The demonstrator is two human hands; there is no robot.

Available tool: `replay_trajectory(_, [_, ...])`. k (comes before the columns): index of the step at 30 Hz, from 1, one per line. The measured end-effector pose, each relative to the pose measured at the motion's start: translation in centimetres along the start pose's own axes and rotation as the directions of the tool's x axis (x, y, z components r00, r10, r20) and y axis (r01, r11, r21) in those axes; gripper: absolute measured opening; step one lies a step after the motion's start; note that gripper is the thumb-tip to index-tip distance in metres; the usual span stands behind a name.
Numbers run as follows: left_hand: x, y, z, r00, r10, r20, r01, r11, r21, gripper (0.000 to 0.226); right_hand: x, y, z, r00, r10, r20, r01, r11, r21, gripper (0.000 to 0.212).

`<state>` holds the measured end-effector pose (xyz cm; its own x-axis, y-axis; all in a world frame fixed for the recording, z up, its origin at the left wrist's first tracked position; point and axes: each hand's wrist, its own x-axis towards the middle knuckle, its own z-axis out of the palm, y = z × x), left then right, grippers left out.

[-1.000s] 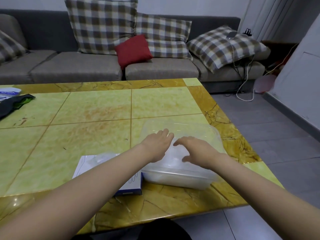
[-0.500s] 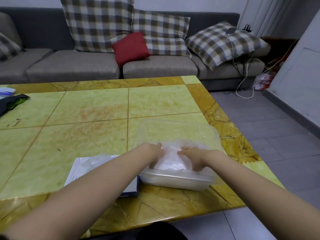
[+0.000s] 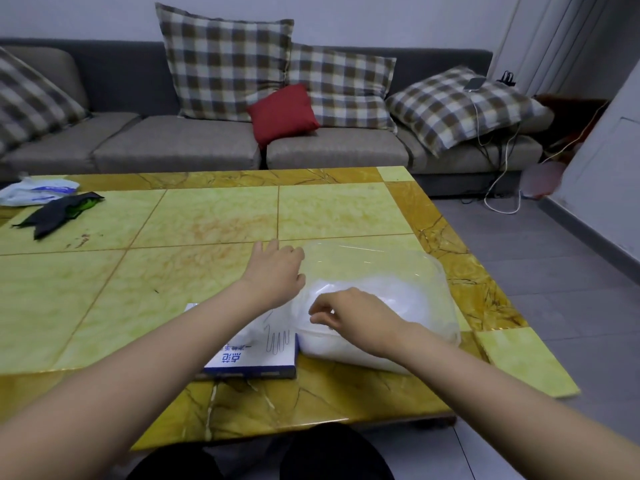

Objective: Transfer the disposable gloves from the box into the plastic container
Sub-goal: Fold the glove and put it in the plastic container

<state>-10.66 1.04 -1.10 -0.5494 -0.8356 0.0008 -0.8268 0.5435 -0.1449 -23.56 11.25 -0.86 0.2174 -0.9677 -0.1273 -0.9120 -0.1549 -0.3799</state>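
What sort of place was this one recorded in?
Most likely a home living room: a grey sofa with plaid cushions stands behind a tiled coffee table, and a phone with a cable lies on one cushion.

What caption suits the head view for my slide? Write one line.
Left hand rests on the clear container corner while the right hand pinches the gloves inside it, box beside on the table.

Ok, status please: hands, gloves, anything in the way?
Left hand rests on container rim. Right hand pinches gloves in container. Box beside it, not blocking.
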Motion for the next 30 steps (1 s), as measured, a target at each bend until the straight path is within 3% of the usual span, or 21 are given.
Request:
replay_trajectory(6, [-1.3, 0.5, -0.3, 1.000, -0.008, 0.012, 0.009, 0.998, -0.065, 0.038, -0.8, -1.1, 0.3, 0.999, -0.028, 0.036, 0.032, 0.992, -0.124, 0.030])
replay_trajectory(13, [-3.2, 0.5, 0.1, 1.000, 0.004, 0.008, -0.003, 0.992, -0.127, 0.043, -2.1, 0.5, -0.9, 0.994, 0.084, 0.064, -0.075, 0.988, -0.132, 0.030])
replay_trajectory(15, [-4.0, -0.5, 0.3, 0.999, -0.019, -0.038, 0.012, 0.984, -0.178, 0.043, -2.2, 0.2, -0.9, 0.998, 0.065, -0.017, -0.066, 0.995, -0.069, 0.030])
replay_trajectory(18, [-5.4, -2.8, 0.8, 0.991, -0.109, -0.076, 0.086, 0.963, -0.256, 0.042, -1.8, -1.8, -0.4, 0.960, -0.059, -0.275, 0.068, 0.997, 0.025, 0.023])
replay_trajectory(20, [-6.6, -4.7, 1.6, 0.983, -0.184, -0.021, 0.173, 0.952, -0.254, 0.042, -1.2, -3.7, 0.4, 0.942, -0.125, -0.312, 0.142, 0.989, 0.032, 0.023])
replay_trajectory(23, [-8.5, -7.0, 3.7, 0.940, -0.261, 0.221, 0.310, 0.923, -0.228, 0.050, 0.5, -5.9, 2.6, 0.969, -0.177, -0.175, 0.178, 0.984, -0.009, 0.033])
replay_trajectory(26, [-9.7, -7.7, 5.6, 0.867, -0.223, 0.446, 0.370, 0.887, -0.275, 0.060, 2.1, -7.1, 5.0, 0.987, -0.157, -0.019, 0.157, 0.987, -0.018, 0.049])
replay_trajectory(30, [-10.4, -7.1, 5.6, 0.879, -0.195, 0.434, 0.359, 0.870, -0.337, 0.060, 3.9, -7.4, 6.9, 0.991, -0.109, 0.074, 0.114, 0.991, -0.063, 0.053])
